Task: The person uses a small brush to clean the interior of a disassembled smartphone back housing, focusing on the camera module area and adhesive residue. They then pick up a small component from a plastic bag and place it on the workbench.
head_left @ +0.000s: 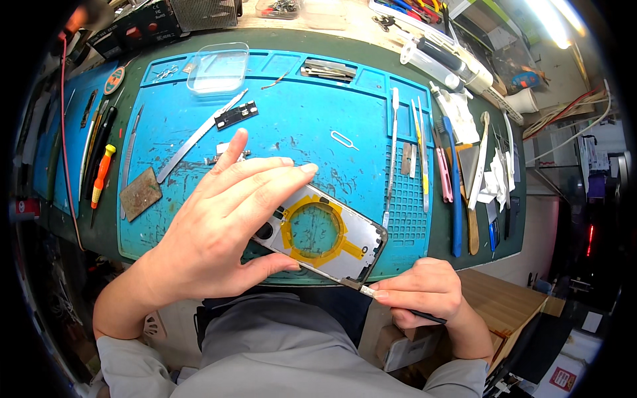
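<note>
Between the thumb and fingers of my left hand sits the phone frame, gripped by its long edges above the blue mat's near side. I judge it light, stiff and slick, weakest around the opening ringed with yellow tape; best held by the rims. Rightward, my right hand pinches a slim tool at its near corner.
</note>
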`<state>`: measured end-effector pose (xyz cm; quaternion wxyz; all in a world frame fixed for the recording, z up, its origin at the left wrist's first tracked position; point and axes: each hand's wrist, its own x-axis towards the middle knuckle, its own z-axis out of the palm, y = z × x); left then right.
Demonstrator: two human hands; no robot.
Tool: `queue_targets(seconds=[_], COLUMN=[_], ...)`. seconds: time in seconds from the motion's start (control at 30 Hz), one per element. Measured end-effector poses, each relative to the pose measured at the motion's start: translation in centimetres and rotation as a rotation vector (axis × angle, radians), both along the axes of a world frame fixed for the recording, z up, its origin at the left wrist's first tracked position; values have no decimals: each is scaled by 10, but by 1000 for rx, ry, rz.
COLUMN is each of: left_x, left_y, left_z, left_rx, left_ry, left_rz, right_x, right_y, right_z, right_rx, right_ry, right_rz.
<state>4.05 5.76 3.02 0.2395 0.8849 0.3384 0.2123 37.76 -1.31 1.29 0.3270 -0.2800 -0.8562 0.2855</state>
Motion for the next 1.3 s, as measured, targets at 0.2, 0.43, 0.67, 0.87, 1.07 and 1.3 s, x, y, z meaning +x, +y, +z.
queue_targets(seconds=[0.2, 0.43, 0.67, 0.87, 1.07, 1.3], left_x=[1, 1, 1, 0, 0, 0], left_y=[0, 0, 0, 0, 0, -1], left_z=[0, 0, 0, 0, -1, -2], left_rx=[-1, 2, 8, 0, -8, -8], left_ry=[4, 4, 8, -4, -3, -5], left_rz=[3, 3, 2, 2, 7, 11], right_x=[-2, -3, -6, -4, -3, -1], right_y=[0, 0, 0, 0, 1, -6], right_z=[1, 3, 6, 3, 5, 2], right_rx=[16, 8, -3, 0, -3, -243], right_ry=[-19, -30, -74, -45, -41, 152], right_rz=[-7, -7, -1, -2, 0, -112])
